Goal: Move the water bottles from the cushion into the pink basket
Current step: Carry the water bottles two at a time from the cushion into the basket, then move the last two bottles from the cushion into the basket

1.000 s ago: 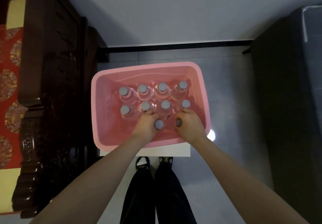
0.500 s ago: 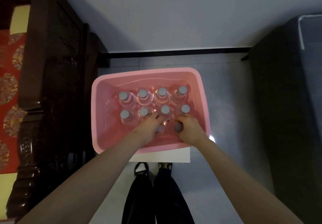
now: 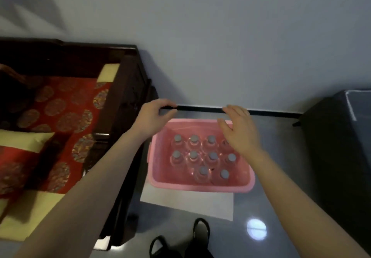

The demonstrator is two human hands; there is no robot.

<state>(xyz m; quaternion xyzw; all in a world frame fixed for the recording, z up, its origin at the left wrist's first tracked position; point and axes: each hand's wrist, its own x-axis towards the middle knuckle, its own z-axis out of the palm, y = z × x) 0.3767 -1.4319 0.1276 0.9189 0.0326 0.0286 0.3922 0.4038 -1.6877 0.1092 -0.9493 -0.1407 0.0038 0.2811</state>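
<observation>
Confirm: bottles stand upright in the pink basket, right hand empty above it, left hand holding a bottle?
Wrong on the left hand: it holds nothing, its fingers loosely curled in the air near the far left corner of the pink basket. The rest stands: the bottles stand upright in the basket, and the right hand is empty above it. The head view shows this.

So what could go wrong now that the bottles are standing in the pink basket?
1. The right hand hovers right over the clear plastic water bottles with grey caps; a careless swing might knock one over.
2. The nearest row holds only two bottles with bare space beside them, so they could topple if the pink plastic basket gets bumped.
3. The basket sits on a white sheet on the shiny floor, and might slide if pushed.
</observation>
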